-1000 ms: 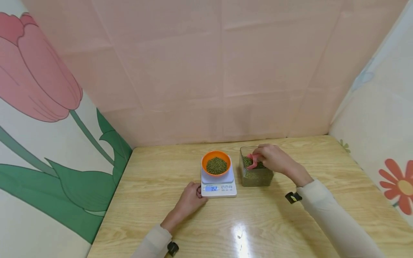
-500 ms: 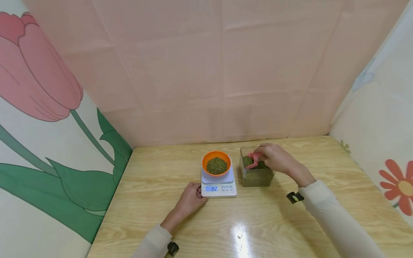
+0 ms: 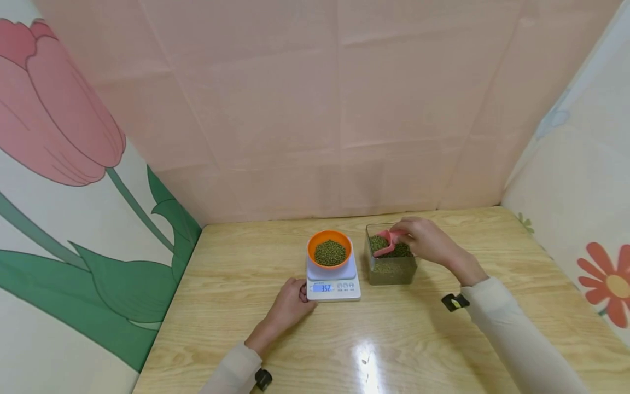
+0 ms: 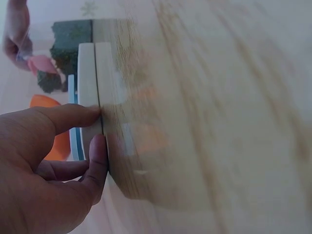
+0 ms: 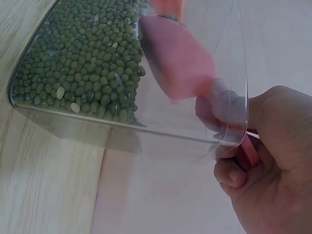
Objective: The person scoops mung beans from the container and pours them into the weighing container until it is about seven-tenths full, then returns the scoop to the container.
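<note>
My right hand [image 3: 427,241] grips the handle of a pink scoop [image 3: 386,244] at the top of a clear square container [image 3: 392,276] of green mung beans [image 5: 83,63]. In the right wrist view the scoop [image 5: 183,58] is tilted and seen through the container wall; how many beans it carries cannot be told. My left hand [image 3: 289,303] holds the front left corner of a white kitchen scale [image 3: 334,293], thumb at the front edge and fingers curled by the side. An orange bowl [image 3: 315,241] with mung beans stands on the scale, whose display appears to read 352.
The container stands just right of the scale, with a narrow gap between them. Both are on a wood-grain table [image 3: 246,262], towards its back edge. A pink sheet [image 3: 339,109] rises behind, and printed panels with flowers flank both sides.
My right hand has shifted slightly up and right, and the scoop has turned so that more of it shows above the beans. My left hand, the scale and its reading look unchanged.
</note>
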Available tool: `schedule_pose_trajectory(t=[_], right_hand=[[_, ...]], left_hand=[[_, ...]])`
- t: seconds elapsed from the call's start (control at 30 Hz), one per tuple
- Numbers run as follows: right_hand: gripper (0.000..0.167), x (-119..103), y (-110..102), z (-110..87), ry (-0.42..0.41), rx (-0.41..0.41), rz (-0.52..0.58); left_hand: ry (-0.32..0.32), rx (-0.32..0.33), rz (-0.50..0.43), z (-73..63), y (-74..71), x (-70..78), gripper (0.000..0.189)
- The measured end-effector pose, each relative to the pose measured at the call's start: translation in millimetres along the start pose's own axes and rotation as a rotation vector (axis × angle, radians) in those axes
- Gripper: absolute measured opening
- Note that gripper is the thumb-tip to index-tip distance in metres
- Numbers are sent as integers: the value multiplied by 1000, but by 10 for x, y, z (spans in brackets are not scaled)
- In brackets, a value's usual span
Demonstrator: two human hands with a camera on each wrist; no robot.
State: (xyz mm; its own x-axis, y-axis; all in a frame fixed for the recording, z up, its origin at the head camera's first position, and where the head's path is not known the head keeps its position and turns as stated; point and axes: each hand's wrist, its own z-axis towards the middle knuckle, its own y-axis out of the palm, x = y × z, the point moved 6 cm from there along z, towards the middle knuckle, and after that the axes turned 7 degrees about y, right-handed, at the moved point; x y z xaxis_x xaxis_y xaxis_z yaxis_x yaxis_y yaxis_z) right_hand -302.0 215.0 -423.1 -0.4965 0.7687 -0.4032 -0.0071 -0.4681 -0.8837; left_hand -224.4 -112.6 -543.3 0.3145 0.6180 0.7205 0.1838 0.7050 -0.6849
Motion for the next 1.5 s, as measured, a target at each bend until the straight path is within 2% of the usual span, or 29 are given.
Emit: schedule_pose_trajectory(t=[0.6, 1.13, 1.5], right_hand=[[23, 134, -56, -77, 39, 84, 29], [22, 220, -65, -102, 99, 107, 61], [22, 264, -38, -145, 102, 130, 71]], left_hand=[[23, 8, 32, 23, -16, 8, 30], [9, 6, 37, 29, -14, -1, 31], [19, 3, 26, 20, -13, 0, 31]])
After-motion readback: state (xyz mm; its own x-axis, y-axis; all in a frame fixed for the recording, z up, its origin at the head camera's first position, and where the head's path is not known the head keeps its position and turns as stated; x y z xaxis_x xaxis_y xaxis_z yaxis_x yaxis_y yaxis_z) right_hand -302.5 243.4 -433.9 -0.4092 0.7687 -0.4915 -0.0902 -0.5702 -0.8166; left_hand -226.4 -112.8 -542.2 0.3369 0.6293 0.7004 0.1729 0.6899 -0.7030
